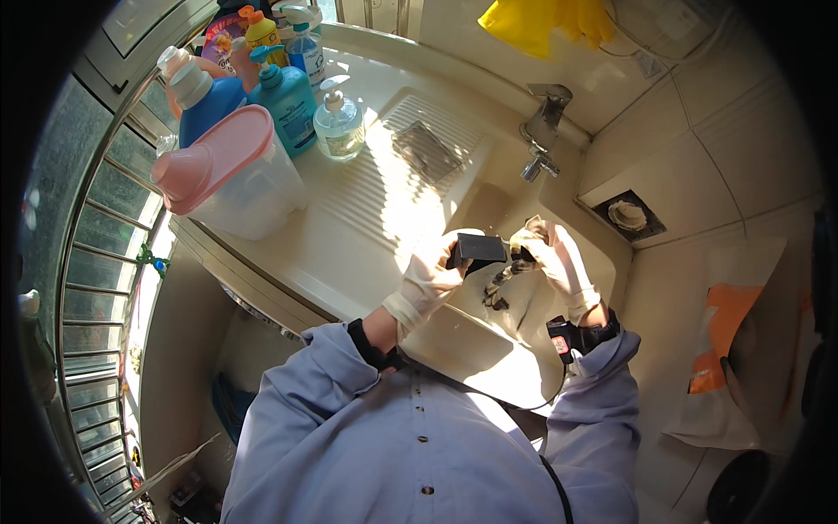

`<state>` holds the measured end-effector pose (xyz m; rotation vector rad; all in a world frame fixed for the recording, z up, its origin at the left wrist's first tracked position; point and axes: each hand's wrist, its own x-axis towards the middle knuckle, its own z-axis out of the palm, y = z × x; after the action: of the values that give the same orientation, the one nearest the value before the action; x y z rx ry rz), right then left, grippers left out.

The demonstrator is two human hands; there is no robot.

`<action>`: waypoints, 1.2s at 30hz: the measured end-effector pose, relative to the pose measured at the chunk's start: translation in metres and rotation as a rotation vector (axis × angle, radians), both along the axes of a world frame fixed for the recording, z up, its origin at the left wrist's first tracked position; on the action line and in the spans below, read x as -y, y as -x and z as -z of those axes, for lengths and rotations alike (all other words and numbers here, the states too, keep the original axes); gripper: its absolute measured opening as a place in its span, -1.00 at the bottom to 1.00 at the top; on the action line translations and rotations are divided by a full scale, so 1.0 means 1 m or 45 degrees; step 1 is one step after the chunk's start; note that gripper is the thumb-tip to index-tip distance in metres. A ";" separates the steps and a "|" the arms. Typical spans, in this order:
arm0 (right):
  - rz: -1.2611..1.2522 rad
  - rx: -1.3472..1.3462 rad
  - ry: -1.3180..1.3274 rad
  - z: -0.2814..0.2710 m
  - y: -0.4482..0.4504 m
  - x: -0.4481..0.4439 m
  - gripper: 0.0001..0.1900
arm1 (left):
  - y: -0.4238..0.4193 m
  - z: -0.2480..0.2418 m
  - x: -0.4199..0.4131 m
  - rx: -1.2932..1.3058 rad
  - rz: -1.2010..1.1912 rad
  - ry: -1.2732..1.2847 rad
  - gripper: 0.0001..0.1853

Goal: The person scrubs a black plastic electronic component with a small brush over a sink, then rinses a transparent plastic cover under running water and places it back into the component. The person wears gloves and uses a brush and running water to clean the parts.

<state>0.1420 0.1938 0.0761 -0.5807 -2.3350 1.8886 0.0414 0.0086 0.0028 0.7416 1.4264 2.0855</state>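
Observation:
Both hands wear pale rubber gloves and are over the sink basin (599, 252). My left hand (432, 275) grips a small black rectangular box-like piece (482, 248), with its broad flat side facing up. To the right of it, my right hand (555, 255) pinches a bunched cloth (500, 283) with dark and light patches. One twisted length of the cloth hangs down into the basin. Part of the cloth is hidden by the right fingers. Whether the cloth touches the black piece, I cannot tell.
A chrome faucet (542, 131) stands behind the basin. On the ribbed washboard (353, 203) lies a clear shallow case (427, 152). Several bottles, a teal pump bottle (285, 105) among them, and a pink-lidded container (252, 190) crowd the left. Yellow rubber gloves (546, 26) hang above.

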 end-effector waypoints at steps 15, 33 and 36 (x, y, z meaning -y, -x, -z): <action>0.224 -0.008 -0.713 0.012 0.020 0.049 -0.85 | 0.002 -0.003 -0.004 -0.214 0.096 0.346 -0.76; 0.219 0.156 -0.327 0.023 0.000 0.010 -0.68 | 0.014 -0.008 0.007 -0.004 -0.044 0.261 -0.79; 0.158 0.267 0.181 0.038 0.001 -0.020 -0.73 | 0.033 -0.008 0.016 0.451 0.104 0.043 -0.76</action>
<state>0.1410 0.2138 0.0379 -0.9592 -2.2312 2.0367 0.0081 -0.0069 0.0108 0.3843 1.2110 2.0032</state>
